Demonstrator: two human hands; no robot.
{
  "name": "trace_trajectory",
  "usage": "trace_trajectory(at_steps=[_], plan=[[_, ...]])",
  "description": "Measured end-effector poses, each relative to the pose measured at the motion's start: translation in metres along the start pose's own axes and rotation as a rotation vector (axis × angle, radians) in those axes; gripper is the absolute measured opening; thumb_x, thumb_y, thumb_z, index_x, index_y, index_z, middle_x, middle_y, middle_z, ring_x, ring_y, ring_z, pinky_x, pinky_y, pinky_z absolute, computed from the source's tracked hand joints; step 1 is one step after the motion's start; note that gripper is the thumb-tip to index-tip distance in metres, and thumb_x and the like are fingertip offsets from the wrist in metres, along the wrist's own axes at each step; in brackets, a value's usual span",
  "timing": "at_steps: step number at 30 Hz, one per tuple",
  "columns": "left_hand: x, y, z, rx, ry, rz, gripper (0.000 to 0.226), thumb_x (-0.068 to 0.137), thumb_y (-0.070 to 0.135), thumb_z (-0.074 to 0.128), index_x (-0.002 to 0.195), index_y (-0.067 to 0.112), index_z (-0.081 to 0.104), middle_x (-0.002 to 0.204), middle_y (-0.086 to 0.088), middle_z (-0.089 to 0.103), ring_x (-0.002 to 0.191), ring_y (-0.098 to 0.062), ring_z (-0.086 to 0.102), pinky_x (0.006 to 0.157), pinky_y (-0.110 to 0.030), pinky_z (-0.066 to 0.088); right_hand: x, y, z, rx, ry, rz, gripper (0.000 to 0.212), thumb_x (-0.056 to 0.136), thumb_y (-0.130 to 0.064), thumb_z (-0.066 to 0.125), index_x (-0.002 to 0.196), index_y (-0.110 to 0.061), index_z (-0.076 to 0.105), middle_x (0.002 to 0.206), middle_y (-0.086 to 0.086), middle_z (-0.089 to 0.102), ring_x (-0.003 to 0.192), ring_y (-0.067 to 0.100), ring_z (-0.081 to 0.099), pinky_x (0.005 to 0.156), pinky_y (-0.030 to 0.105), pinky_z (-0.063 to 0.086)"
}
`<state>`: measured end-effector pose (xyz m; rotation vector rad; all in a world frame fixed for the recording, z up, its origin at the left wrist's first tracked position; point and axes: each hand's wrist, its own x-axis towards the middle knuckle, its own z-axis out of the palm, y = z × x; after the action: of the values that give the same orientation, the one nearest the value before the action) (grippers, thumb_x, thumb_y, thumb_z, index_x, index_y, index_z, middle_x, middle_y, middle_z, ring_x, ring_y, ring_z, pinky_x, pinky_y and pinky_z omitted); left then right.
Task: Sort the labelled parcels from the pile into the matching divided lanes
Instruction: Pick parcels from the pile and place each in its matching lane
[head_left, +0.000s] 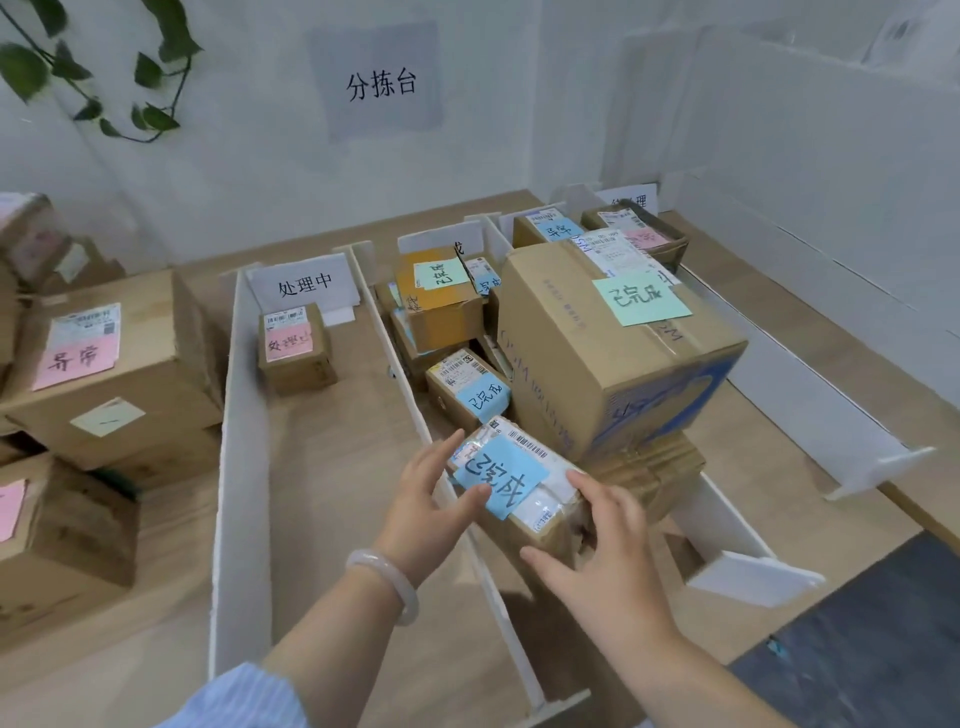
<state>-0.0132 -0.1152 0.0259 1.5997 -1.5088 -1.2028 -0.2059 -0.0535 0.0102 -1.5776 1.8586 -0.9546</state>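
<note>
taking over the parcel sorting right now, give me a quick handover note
Hands: left hand and right hand, fingers spread, press on either side of a blue-labelled parcel at the near end of the middle lane. I cannot tell if it is set down.
Done: the middle lane holds several parcels, including a big box. The left lane has one pink-labelled box. The right lane has two at its far end.
Left: settle this parcel, then sort the pile on the left.
</note>
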Motion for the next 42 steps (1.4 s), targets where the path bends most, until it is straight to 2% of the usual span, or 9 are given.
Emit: trace_trajectory(at_steps=[3,6,11,14,19,24,30,35,42], plan=[[-0.003,-0.007,-0.007,0.099,0.071,0.060,0.058,0.089,0.037,0.067,0.139,0.047,0.039,0.143,0.014,0.039,0.136,-0.009,0.034,0.111,-0.033,0.034,0.006,0.003,0.020,0.013,0.020,0.035,0.086,0.064,-0.039,0.087,0.136,-0.045,0.039,0.119,-0.020,0.028,0.112,0.003,0.050,0.090,0.018,0.048],[-0.004,-0.017,-0.015,0.157,0.155,0.096,0.055,0.090,0.034,0.066,0.137,0.045,0.040,0.144,0.012,0.040,0.134,-0.006,0.035,0.112,-0.032,0.035,0.014,0.006,0.042,-0.014,0.072,0.063,0.086,0.062,-0.040,0.087,0.135,-0.043,0.042,0.120,-0.018,0.031,0.114,0.008,0.049,0.091,0.028,0.050],[-0.004,-0.038,-0.023,0.279,0.180,0.106,0.059,0.090,0.036,0.065,0.143,0.042,0.039,0.151,0.012,0.036,0.141,-0.006,0.028,0.113,-0.023,0.024,0.027,0.018,0.076,-0.068,0.100,0.168,0.085,0.062,-0.038,0.088,0.136,-0.035,0.047,0.130,-0.007,0.041,0.117,0.017,0.051,0.092,0.033,0.048],[-0.002,-0.049,-0.025,0.311,0.187,0.093,0.060,0.090,0.038,0.065,0.143,0.044,0.037,0.152,0.011,0.035,0.142,-0.007,0.027,0.117,-0.028,0.025,0.037,0.027,0.091,-0.073,0.096,0.225,0.087,0.062,-0.036,0.089,0.138,-0.029,0.046,0.132,0.000,0.042,0.117,0.024,0.052,0.092,0.037,0.048],[-0.002,-0.062,-0.031,0.340,0.192,0.057,0.059,0.091,0.040,0.063,0.144,0.043,0.038,0.153,0.011,0.033,0.142,-0.010,0.029,0.116,-0.032,0.030,0.048,0.036,0.095,-0.304,-0.147,0.156,0.091,0.083,-0.048,0.067,0.154,-0.029,0.014,0.150,0.005,0.021,0.134,0.023,0.035,0.101,0.035,0.041],[-0.009,-0.064,-0.037,0.358,0.225,0.027,0.059,0.092,0.040,0.062,0.146,0.042,0.038,0.154,0.012,0.033,0.142,-0.011,0.029,0.117,-0.034,0.030,0.060,0.025,0.090,-0.491,-0.313,0.134,0.087,0.091,-0.054,0.050,0.155,-0.030,-0.004,0.144,0.005,0.030,0.129,0.026,0.038,0.102,0.037,0.038],[-0.027,-0.058,-0.039,0.395,0.271,0.072,0.059,0.091,0.040,0.062,0.146,0.040,0.039,0.152,0.012,0.037,0.141,-0.012,0.032,0.116,-0.034,0.031,0.056,0.007,0.085,-0.642,-0.342,0.029,0.078,0.091,-0.058,0.045,0.154,-0.031,0.009,0.153,0.006,0.017,0.139,0.025,0.024,0.107,0.042,0.035],[-0.051,-0.054,-0.037,0.438,0.317,0.060,0.060,0.092,0.045,0.060,0.146,0.045,0.034,0.153,0.016,0.033,0.141,-0.009,0.029,0.114,-0.027,0.028,0.049,0.011,0.075,-0.658,-0.460,-0.119,0.075,0.094,-0.046,0.046,0.154,-0.034,0.003,0.163,-0.005,-0.009,0.150,0.017,-0.004,0.122,0.041,0.006],[-0.078,-0.056,-0.032,0.500,0.354,0.077,0.062,0.091,0.046,0.059,0.147,0.045,0.032,0.153,0.015,0.033,0.141,-0.008,0.029,0.113,-0.026,0.027,0.043,0.017,0.070,-0.732,-0.503,-0.166,0.078,0.094,-0.046,0.044,0.155,-0.033,-0.004,0.163,0.001,-0.007,0.150,0.022,-0.003,0.122,0.043,0.002]])
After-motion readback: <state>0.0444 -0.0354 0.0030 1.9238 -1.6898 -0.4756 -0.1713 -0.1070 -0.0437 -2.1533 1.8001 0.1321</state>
